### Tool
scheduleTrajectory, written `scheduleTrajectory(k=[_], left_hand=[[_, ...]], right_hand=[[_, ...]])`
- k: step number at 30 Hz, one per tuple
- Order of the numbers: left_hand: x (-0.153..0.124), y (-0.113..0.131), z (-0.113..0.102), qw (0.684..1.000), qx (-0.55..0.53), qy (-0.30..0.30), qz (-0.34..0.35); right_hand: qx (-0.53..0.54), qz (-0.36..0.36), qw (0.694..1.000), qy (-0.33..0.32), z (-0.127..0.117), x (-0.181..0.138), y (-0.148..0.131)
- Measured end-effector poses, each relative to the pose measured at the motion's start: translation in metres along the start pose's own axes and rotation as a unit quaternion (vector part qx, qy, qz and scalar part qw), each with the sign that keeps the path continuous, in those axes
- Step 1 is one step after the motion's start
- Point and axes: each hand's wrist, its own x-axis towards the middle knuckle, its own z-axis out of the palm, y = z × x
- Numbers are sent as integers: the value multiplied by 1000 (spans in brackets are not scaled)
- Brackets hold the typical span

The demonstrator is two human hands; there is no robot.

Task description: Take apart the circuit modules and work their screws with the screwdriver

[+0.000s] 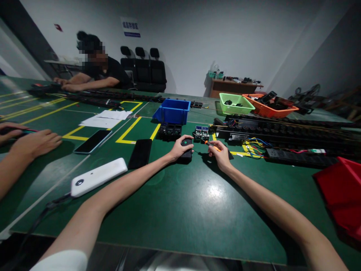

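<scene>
My left hand (180,147) is closed around a small black box-shaped device (185,156) on the green table. In my right hand (221,155) I grip a screwdriver with an orange handle (216,147); its tip points left, toward the device, and I cannot tell whether it touches. Just beyond my hands sit two small modules (202,132) with bluish tops. Several black modules (170,130) stand in a row behind my left hand. A dark flat piece lies partly hidden behind my right hand.
Left of me lie a black phone (140,153), a white corded device (98,177), another phone (93,141) and papers (105,119). A blue bin (174,111), green basket (236,104), orange basket (270,107) and red bin (342,192) surround wired black rails (282,131). Co-workers' hands (35,143) are at left.
</scene>
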Motion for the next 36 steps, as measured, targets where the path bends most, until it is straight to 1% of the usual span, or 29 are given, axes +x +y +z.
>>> scheduleTrajectory(k=[2, 5, 10, 13, 17, 24, 30, 36], left_hand=[[0, 0, 0, 1000, -4, 3, -2], [1, 0, 0, 1000, -8, 2, -3], [2, -2, -2, 1000, -8, -7, -12], [3, -3, -2, 1000, -5, -3, -15], [4, -1, -1, 1000, -2, 1, -15], [4, 2, 0, 1000, 3, -1, -17], [3, 4, 1, 1000, -11, -9, -12], [2, 6, -4, 999, -8, -30, -20]], right_hand=[[3, -6, 1000, 3, 0, -2, -2], [28, 4, 1000, 6, -4, -4, -4], [69, 33, 997, -25, -16, -8, -4], [82, 36, 996, -13, -20, -8, -3], [102, 30, 994, -4, -19, -5, 0], [99, 28, 995, 6, -21, -4, 3], [115, 29, 993, -4, -21, -5, -1], [131, 40, 990, -17, -19, -5, -1]])
